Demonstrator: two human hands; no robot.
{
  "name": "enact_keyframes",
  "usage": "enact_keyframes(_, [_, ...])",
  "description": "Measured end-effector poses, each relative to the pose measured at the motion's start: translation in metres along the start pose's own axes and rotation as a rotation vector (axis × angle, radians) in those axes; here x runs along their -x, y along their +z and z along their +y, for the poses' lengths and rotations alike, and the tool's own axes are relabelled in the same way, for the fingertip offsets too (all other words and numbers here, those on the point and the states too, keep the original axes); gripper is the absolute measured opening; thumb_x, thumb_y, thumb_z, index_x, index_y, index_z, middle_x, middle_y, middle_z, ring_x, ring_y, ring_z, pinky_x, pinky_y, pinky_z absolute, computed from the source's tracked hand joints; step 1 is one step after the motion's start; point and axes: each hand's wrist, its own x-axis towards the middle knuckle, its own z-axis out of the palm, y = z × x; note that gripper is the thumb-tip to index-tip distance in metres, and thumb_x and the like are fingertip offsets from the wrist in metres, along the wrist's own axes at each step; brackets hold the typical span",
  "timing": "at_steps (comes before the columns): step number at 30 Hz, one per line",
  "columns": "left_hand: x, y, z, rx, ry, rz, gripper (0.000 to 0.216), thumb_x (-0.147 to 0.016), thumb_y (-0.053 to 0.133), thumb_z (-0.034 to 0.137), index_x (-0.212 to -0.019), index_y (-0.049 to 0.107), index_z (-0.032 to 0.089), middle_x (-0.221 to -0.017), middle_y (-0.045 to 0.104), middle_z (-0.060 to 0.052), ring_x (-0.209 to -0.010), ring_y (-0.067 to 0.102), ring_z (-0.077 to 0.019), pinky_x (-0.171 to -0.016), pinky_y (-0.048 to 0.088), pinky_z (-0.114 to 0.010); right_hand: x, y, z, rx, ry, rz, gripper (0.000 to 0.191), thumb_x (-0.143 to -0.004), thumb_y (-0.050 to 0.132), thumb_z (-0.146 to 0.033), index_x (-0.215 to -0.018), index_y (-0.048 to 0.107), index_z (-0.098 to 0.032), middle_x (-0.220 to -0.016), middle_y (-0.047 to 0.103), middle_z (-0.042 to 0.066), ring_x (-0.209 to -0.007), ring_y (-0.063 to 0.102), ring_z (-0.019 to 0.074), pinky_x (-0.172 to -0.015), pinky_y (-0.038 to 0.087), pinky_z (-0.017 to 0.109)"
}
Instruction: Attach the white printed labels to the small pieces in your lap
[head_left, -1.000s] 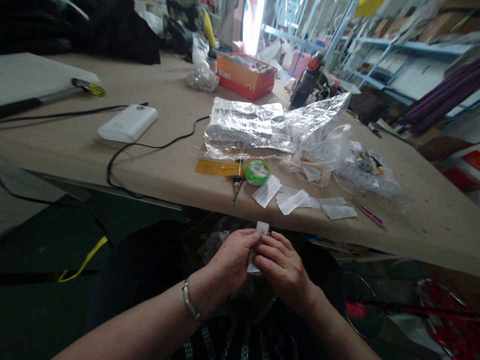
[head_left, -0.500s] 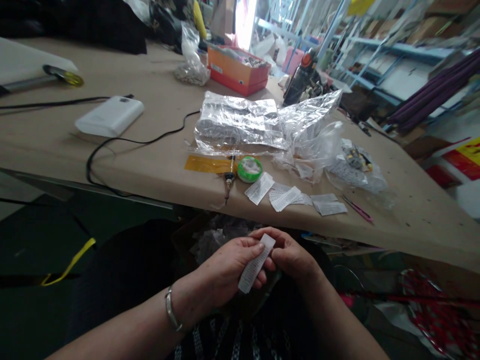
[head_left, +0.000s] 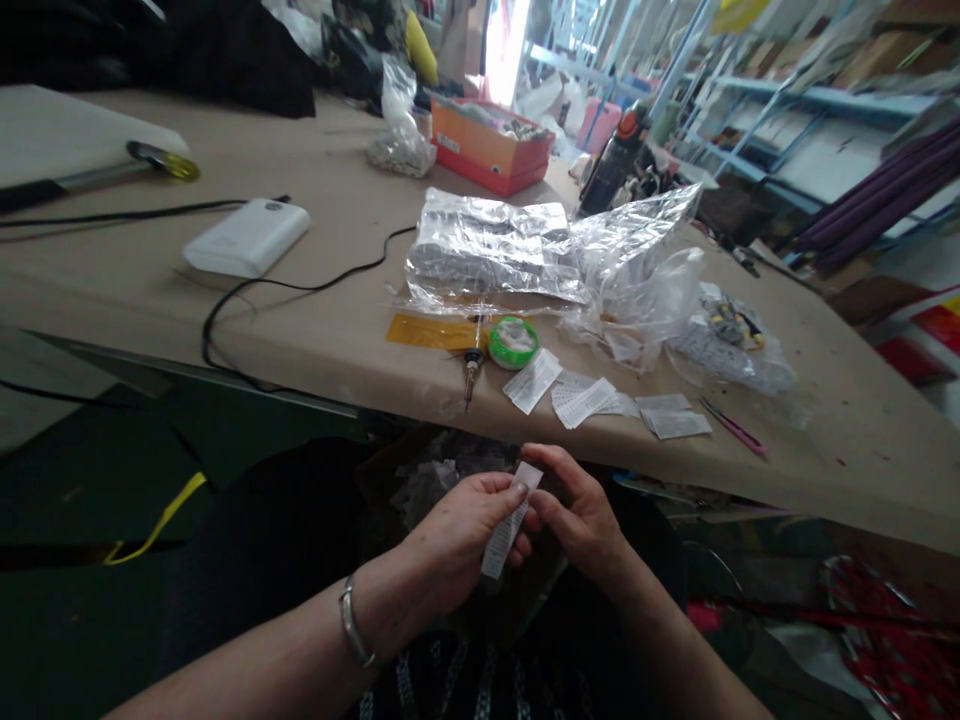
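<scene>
Below the table's front edge, over my lap, both hands hold a narrow white printed paper strip (head_left: pixel 507 522). My left hand (head_left: pixel 465 535), with a metal bracelet at the wrist, pinches the strip from the left with closed fingers. My right hand (head_left: pixel 581 512) pinches its upper end between thumb and fingertips. Several similar white strips (head_left: pixel 585 400) lie on the table just above my hands, beside a green tape roll (head_left: pixel 514 343) and a soldering iron (head_left: pixel 472 364).
The brown table (head_left: pixel 337 340) carries crinkled clear plastic bags (head_left: pixel 555 250), a white power bank (head_left: pixel 247 237) with a black cable, an orange box (head_left: pixel 491 150), a pink tweezer (head_left: pixel 735 428) and a black bottle (head_left: pixel 611 165). Blue shelving stands at the far right.
The strip, earlier almost covered by both hands, now shows tilted between them. My right hand has shifted from lying over it to pinching its top end.
</scene>
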Motion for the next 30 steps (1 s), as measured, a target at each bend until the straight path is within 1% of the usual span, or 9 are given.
enact_keyframes(2, [-0.001,-0.002,0.001,0.003,0.018,0.015,0.019,-0.079,0.061,0.031,-0.079,0.058,0.012,-0.064,0.059,-0.002,-0.044,0.052,-0.0075,-0.043,0.039,-0.019,0.001,0.002,-0.006,0.254,-0.119,0.06,0.037,-0.086,0.054,-0.031,-0.121,0.053,-0.02,-0.117,0.057,0.01,-0.109,0.053,0.0225,-0.096,0.043,0.037])
enact_keyframes(4, [-0.001,-0.003,0.001,0.008,0.018,0.025,0.02,-0.077,0.063,0.031,-0.079,0.059,0.012,-0.062,0.058,-0.001,-0.043,0.051,-0.0074,-0.043,0.038,-0.019,0.001,0.003,-0.01,0.401,-0.175,0.062,0.034,-0.088,0.05,-0.029,-0.12,0.054,-0.02,-0.115,0.057,0.011,-0.108,0.054,0.0227,-0.094,0.045,0.038])
enact_keyframes(8, [0.0,-0.005,0.001,0.0,0.028,0.038,0.019,-0.077,0.063,0.03,-0.078,0.059,0.012,-0.06,0.058,0.0,-0.043,0.051,-0.0075,-0.043,0.038,-0.018,-0.001,0.008,-0.011,0.462,-0.201,0.059,0.031,-0.09,0.046,-0.027,-0.119,0.054,-0.02,-0.112,0.06,0.01,-0.106,0.055,0.0222,-0.091,0.047,0.038])
enact_keyframes(13, [0.003,-0.007,0.003,0.01,0.042,0.04,0.017,-0.079,0.06,0.029,-0.078,0.058,0.012,-0.059,0.057,0.0,-0.042,0.05,-0.0074,-0.043,0.037,-0.018,-0.004,0.015,-0.009,0.386,-0.169,0.042,0.032,-0.089,0.047,-0.028,-0.12,0.054,-0.021,-0.112,0.061,0.009,-0.105,0.057,0.0217,-0.092,0.047,0.036])
enact_keyframes(17, [0.005,-0.01,0.006,0.045,0.052,0.032,0.017,-0.081,0.058,0.029,-0.081,0.057,0.012,-0.061,0.056,-0.001,-0.044,0.05,-0.0073,-0.043,0.036,-0.018,-0.008,0.021,-0.01,0.207,-0.047,0.089,0.035,-0.087,0.051,-0.029,-0.121,0.051,-0.021,-0.101,0.064,0.006,-0.091,0.061,0.0178,-0.083,0.049,0.03])
enact_keyframes(19, [0.007,-0.012,0.007,0.052,0.057,0.055,0.016,-0.082,0.057,0.028,-0.084,0.057,0.012,-0.063,0.057,-0.001,-0.044,0.05,-0.0073,-0.044,0.036,-0.018,-0.012,0.024,-0.012,0.064,0.034,0.123,0.03,-0.085,0.055,-0.031,-0.112,0.054,-0.019,-0.09,0.064,0.003,-0.079,0.061,0.0151,-0.074,0.05,0.026])
enact_keyframes(21, [0.008,-0.013,0.008,0.044,0.066,0.091,0.015,-0.082,0.055,0.027,-0.084,0.056,0.012,-0.063,0.057,-0.001,-0.044,0.049,-0.0073,-0.044,0.035,-0.018,-0.017,0.027,-0.014,-0.045,0.112,0.119,0.021,-0.082,0.058,-0.034,-0.094,0.059,-0.017,-0.078,0.061,0.001,-0.07,0.058,0.0132,-0.066,0.048,0.023])
enact_keyframes(23, [0.009,-0.015,0.009,0.024,0.082,0.118,0.015,-0.082,0.055,0.028,-0.083,0.056,0.012,-0.063,0.056,-0.001,-0.045,0.049,-0.0072,-0.044,0.035,-0.018,-0.022,0.03,-0.017,-0.103,0.182,0.1,0.02,-0.079,0.061,-0.036,-0.08,0.059,-0.016,-0.07,0.059,-0.001,-0.063,0.054,0.0115,-0.06,0.045,0.022])
enact_keyframes(30, [0.013,-0.021,0.01,-0.061,0.201,0.158,0.021,-0.08,0.057,0.033,-0.076,0.057,0.012,-0.063,0.056,-0.001,-0.048,0.048,-0.0078,-0.048,0.036,-0.019,-0.035,0.041,-0.022,-0.21,0.288,0.087,0.019,-0.073,0.064,-0.033,-0.07,0.058,-0.015,-0.059,0.054,-0.003,-0.053,0.046,0.0085,-0.052,0.039,0.02])
